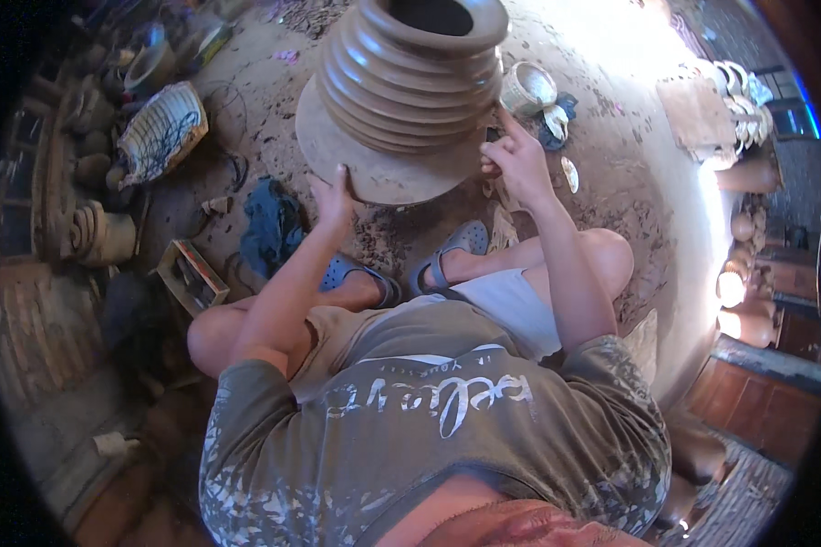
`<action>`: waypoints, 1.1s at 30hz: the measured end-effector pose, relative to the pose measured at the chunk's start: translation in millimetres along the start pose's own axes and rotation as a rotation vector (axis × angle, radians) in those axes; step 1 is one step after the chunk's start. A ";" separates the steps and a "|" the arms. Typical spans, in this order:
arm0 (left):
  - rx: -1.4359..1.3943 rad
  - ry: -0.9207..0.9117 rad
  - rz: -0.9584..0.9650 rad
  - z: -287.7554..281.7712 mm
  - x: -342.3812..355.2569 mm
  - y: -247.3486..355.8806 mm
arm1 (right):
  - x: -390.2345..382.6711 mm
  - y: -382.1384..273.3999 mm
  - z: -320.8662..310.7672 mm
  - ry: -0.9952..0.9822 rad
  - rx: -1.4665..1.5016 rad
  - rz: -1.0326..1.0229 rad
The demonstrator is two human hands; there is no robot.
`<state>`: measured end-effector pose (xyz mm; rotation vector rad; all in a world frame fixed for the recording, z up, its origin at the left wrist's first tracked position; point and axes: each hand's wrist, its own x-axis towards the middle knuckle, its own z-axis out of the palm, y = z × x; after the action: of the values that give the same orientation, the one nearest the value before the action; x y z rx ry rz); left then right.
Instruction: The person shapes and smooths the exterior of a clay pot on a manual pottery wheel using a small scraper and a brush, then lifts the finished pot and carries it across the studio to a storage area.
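One ribbed clay pot (406,96), one round disc (374,178); two hands (335,201) (523,167) near disc's left and right edges. Two blue clogs (374,276) (468,239). One open box (181,283).

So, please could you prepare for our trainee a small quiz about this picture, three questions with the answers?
1. True or false: the ridged clay pot stands on a flat round disc.
2. Which hand points its index finger toward the pot? A) left B) right
3. Fill in: the person wears perforated clogs coloured ____.

Key: 1. True. 2. B, the right hand. 3. Blue.
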<state>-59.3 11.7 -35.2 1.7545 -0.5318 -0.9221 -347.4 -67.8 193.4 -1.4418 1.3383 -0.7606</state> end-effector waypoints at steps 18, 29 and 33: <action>0.066 0.078 0.653 -42.9 -52.4 187.0 | -67.0 29.2 -41.3 0.006 -0.208 -0.405; 1.017 -0.931 0.605 55.7 -23.2 437.3 | -18.3 -12.9 -143.3 0.177 0.796 -0.292; 1.584 -1.472 1.053 69.8 38.3 438.9 | -15.1 -0.9 -144.2 0.198 1.013 -0.315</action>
<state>-58.7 -217.1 347.7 1.0089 -3.3798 -0.7723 -482.3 -88.0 242.4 -0.7502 0.6452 -1.5358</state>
